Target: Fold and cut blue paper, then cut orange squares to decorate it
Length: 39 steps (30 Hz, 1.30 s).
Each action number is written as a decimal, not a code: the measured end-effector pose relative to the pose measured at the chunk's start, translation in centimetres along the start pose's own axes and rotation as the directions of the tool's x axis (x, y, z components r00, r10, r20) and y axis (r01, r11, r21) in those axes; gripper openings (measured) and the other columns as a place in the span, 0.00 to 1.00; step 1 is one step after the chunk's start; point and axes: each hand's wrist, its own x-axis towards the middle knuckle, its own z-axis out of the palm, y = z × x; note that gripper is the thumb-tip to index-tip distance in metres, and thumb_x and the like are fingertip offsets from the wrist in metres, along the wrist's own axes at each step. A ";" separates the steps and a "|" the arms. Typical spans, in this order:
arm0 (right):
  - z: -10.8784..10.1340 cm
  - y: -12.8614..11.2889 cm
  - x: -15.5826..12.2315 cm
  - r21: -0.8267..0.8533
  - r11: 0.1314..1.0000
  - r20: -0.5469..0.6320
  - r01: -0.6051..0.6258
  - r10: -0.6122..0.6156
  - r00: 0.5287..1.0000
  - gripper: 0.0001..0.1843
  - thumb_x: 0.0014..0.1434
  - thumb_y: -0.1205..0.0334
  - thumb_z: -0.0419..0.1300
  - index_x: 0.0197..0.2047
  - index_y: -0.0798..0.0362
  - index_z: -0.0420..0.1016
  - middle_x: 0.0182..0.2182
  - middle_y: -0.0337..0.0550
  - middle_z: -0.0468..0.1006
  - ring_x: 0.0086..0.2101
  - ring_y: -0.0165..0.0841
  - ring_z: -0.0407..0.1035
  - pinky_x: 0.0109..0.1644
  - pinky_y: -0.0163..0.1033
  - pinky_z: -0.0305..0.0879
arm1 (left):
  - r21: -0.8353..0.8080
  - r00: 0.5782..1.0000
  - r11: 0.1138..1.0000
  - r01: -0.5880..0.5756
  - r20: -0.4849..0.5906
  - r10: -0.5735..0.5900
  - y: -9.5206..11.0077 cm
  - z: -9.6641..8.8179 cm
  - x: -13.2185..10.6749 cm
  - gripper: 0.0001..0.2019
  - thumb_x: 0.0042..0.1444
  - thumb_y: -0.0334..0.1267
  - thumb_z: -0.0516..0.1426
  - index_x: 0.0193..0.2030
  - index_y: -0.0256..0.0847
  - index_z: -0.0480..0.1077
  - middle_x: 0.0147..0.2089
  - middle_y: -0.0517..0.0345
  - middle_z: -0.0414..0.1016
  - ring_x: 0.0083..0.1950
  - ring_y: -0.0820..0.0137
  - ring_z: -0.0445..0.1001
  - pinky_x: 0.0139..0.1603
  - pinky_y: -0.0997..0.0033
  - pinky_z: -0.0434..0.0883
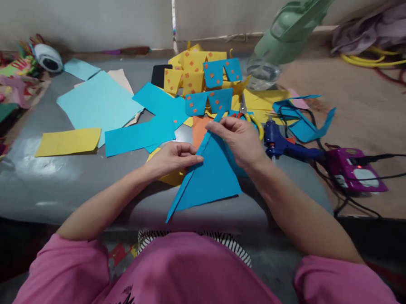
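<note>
A sheet of blue paper [210, 175] hangs tilted between my hands above the front of the grey table, with a narrow strip folded along its left edge. My left hand [175, 158] pinches that folded edge about midway along. Higher up, near the top corner, my right hand [239, 138] grips the same edge between thumb and fingers. Just beyond the paper stand folded blue pieces with orange dots [208, 102] and similar yellow dotted pieces [193, 81]. Scissors with yellow and red handles [257, 124] lie close to my right hand.
A blue glue gun [288, 147] and a purple power socket [355, 171] with black cables sit at the right. Behind stands a green-topped bottle [273, 47]. Light blue sheets [98, 101], blue strips [139, 135] and a yellow strip [69, 142] lie on the grey table [68, 190].
</note>
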 end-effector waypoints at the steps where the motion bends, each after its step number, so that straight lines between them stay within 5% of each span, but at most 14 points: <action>1: -0.2 0.1 0.3 -0.014 1.000 -0.036 0.013 -0.013 0.999 0.24 0.54 0.48 0.70 0.20 0.50 0.63 0.19 0.32 0.57 0.23 0.26 0.53 0.27 0.37 0.50 | 0.019 0.999 1.000 0.017 0.028 -0.017 0.0 -0.1 0.0 0.18 0.45 0.50 0.70 0.27 0.39 0.71 0.22 0.64 0.67 0.23 0.77 0.64 0.25 0.76 0.60; 5: -0.9 -0.2 1.0 -0.044 0.998 -0.132 0.033 -0.039 0.991 0.23 0.56 0.43 0.69 0.23 0.50 0.69 0.21 0.34 0.64 0.27 0.28 0.62 0.29 0.36 0.57 | 0.073 0.998 0.997 -0.005 0.063 0.001 0.4 -0.6 0.0 0.21 0.45 0.47 0.70 0.19 0.39 0.65 0.19 0.66 0.60 0.22 0.80 0.58 0.22 0.77 0.55; 10: -1.6 -0.9 0.8 -0.013 0.992 0.092 -0.122 0.123 0.988 0.22 0.46 0.41 0.74 0.29 0.50 0.78 0.28 0.39 0.78 0.29 0.33 0.71 0.31 0.40 0.68 | -0.155 0.983 0.979 -0.129 -0.148 0.106 0.8 -1.1 0.2 0.18 0.47 0.51 0.70 0.33 0.38 0.75 0.30 0.60 0.76 0.29 0.75 0.72 0.30 0.76 0.68; 15: -1.9 -0.6 1.3 0.073 0.988 0.084 -0.136 0.130 0.988 0.18 0.45 0.48 0.76 0.32 0.50 0.79 0.30 0.41 0.80 0.32 0.36 0.74 0.37 0.43 0.72 | -0.170 0.995 0.981 -0.088 -0.063 0.078 0.4 -1.7 0.4 0.18 0.45 0.50 0.71 0.33 0.37 0.76 0.32 0.56 0.80 0.32 0.72 0.77 0.34 0.73 0.73; 18: -1.0 -0.3 1.2 0.146 0.983 0.053 -0.114 0.108 0.993 0.22 0.49 0.38 0.70 0.33 0.48 0.77 0.34 0.41 0.80 0.36 0.35 0.74 0.39 0.42 0.72 | -0.311 0.969 0.931 -0.192 -0.213 0.128 0.3 -1.7 0.9 0.19 0.44 0.50 0.71 0.33 0.39 0.73 0.32 0.60 0.79 0.33 0.74 0.77 0.37 0.73 0.74; 22: 1.1 -0.2 -0.2 -0.043 0.998 0.263 -0.042 0.052 0.963 0.27 0.52 0.32 0.65 0.35 0.49 0.77 0.35 0.43 0.80 0.41 0.40 0.74 0.47 0.47 0.72 | -0.470 0.922 0.842 -0.263 -0.379 0.076 0.5 -1.5 1.6 0.21 0.41 0.48 0.73 0.33 0.40 0.71 0.29 0.65 0.76 0.30 0.78 0.74 0.38 0.75 0.73; 24: 1.7 -0.1 -0.9 -0.078 0.997 0.303 0.023 0.002 0.953 0.25 0.53 0.33 0.65 0.31 0.49 0.76 0.30 0.41 0.77 0.37 0.39 0.72 0.46 0.46 0.71 | -0.493 0.925 0.828 -0.266 -0.373 0.076 0.5 -1.3 1.8 0.21 0.41 0.48 0.73 0.34 0.39 0.72 0.30 0.65 0.76 0.29 0.79 0.72 0.37 0.76 0.72; 29: 1.5 0.1 -1.3 -0.178 0.984 0.195 0.026 0.010 0.981 0.30 0.57 0.32 0.62 0.21 0.49 0.67 0.18 0.34 0.63 0.22 0.29 0.58 0.28 0.39 0.58 | -0.517 0.925 0.817 -0.256 -0.376 0.052 0.2 -0.8 1.8 0.22 0.37 0.46 0.75 0.33 0.38 0.71 0.30 0.63 0.77 0.32 0.77 0.74 0.36 0.75 0.72; 34: 1.3 0.3 -1.0 -0.106 0.992 0.308 -0.070 0.100 0.946 0.26 0.54 0.34 0.65 0.29 0.51 0.81 0.28 0.43 0.81 0.28 0.33 0.70 0.35 0.41 0.66 | -0.529 0.901 0.803 -0.274 -0.433 0.022 0.2 -0.7 1.9 0.21 0.40 0.44 0.74 0.30 0.39 0.67 0.26 0.66 0.73 0.28 0.78 0.73 0.37 0.75 0.74; 39: 1.3 0.6 -0.9 -0.040 0.992 0.314 -0.124 0.130 0.941 0.22 0.50 0.38 0.69 0.30 0.51 0.82 0.31 0.45 0.83 0.31 0.35 0.73 0.37 0.43 0.68 | -0.489 0.913 0.837 -0.246 -0.406 0.031 0.2 -0.7 1.9 0.21 0.40 0.46 0.74 0.30 0.39 0.68 0.26 0.65 0.74 0.29 0.77 0.74 0.38 0.73 0.75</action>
